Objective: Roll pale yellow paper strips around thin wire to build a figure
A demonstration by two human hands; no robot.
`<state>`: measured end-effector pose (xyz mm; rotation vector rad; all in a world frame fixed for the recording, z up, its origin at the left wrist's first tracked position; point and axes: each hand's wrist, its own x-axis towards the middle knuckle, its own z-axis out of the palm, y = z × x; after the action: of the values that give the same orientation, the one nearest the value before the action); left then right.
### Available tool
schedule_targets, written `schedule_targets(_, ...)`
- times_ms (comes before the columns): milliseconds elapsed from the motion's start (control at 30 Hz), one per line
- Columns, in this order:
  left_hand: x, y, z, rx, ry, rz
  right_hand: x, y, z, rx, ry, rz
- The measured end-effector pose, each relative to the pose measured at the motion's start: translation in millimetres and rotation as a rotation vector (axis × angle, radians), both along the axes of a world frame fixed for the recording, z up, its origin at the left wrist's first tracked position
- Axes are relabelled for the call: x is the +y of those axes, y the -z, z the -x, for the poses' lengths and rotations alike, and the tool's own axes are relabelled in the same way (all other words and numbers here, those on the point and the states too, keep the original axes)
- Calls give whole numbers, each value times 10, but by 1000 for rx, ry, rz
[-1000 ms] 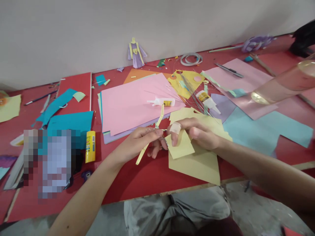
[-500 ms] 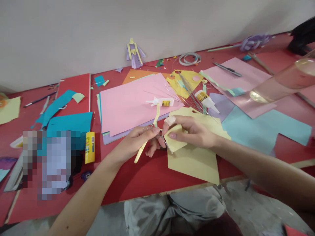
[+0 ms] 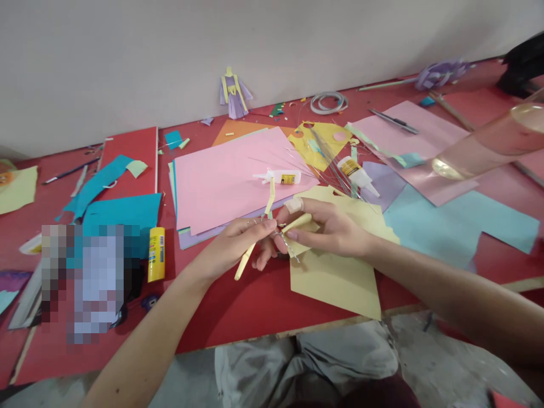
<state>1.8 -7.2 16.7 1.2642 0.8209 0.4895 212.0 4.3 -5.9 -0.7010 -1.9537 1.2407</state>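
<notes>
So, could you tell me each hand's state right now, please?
Left hand: closed on a yellow strip.
Right hand: pinching a yellow paper piece.

Glue bottle lies on paper stack; glue stick sits at its eight o'clock, paper figure twelve, left hand six.

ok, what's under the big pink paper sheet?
Under the big pink paper sheet: a lilac sheet edge shows in front, pale green and blue edges at left. The rest is covered.

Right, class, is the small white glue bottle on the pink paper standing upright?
No, the glue bottle lies on its side on the pink paper.
</notes>
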Motion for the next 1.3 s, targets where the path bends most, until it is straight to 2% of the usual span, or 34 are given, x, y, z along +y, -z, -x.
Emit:
schedule_targets(133, 0, 9, -5, -8, -8, 10, -1, 41, 9, -17, 41, -101)
schedule_targets(433, 6, -4, -15, -13, -10, 15, -18, 66, 22, -63, 72, -186)
schedule_targets(567, 6, 6, -8, -39, -8, 3, -15, 74, 5, -72, 60, -156)
schedule_targets(833, -8, -20, 1, -30, -10, -10, 17, 74, 16, -58, 34, 13)
schedule_targets(1067, -13, -8, 16, -4, -2, -7, 25, 106, 2, -65, -15, 29)
schedule_targets(1300, -9, 15, 8, 22, -22, -13, 25, 81, 16, -85, 21, 7)
